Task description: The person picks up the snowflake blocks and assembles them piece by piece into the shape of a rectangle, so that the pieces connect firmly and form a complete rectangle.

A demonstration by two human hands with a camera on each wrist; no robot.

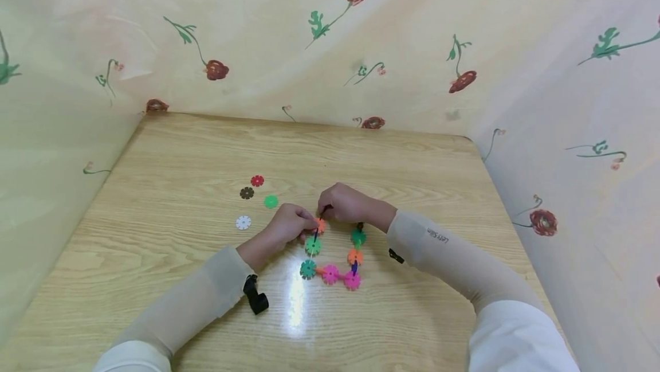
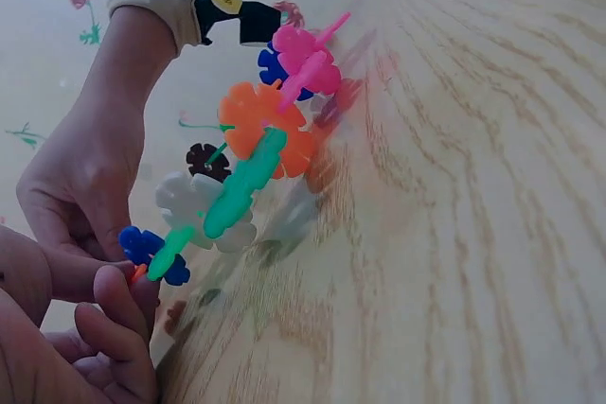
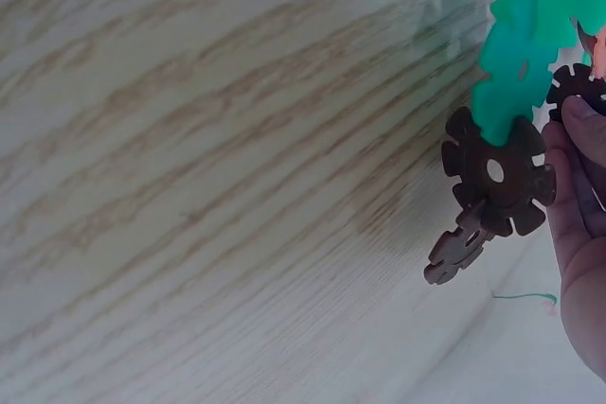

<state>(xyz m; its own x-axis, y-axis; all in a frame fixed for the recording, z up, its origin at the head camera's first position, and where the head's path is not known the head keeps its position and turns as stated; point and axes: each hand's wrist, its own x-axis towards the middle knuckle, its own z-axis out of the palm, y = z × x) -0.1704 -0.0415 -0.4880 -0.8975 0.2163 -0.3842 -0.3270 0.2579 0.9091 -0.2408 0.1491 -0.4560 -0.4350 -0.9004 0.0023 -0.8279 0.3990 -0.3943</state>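
A chain of interlocking notched plastic discs, bent into a U, spans the space between the hands. My left hand (image 1: pixel 289 222) pinches its upper left end, by an orange disc (image 1: pixel 321 225) and a blue disc (image 2: pixel 142 245). Just above that end, my right hand (image 1: pixel 346 203) holds a dark brown disc (image 3: pixel 571 90) between thumb and fingers, its edge at the orange disc. Pink discs (image 1: pixel 330 274) form the chain's near side. Its other end, in the right wrist view, carries a teal disc (image 3: pixel 516 68) and another brown disc (image 3: pixel 499 172). Fingers partly hide the join.
Left of the hands, loose discs lie flat on the wooden table (image 1: pixel 412 326): red (image 1: pixel 257 180), brown (image 1: pixel 247 193), green (image 1: pixel 270 202) and white (image 1: pixel 243 222). Flower-printed cloth (image 1: pixel 278 28) hangs along the table's back and sides. Black straps (image 1: pixel 255 294) hang at the sleeves.
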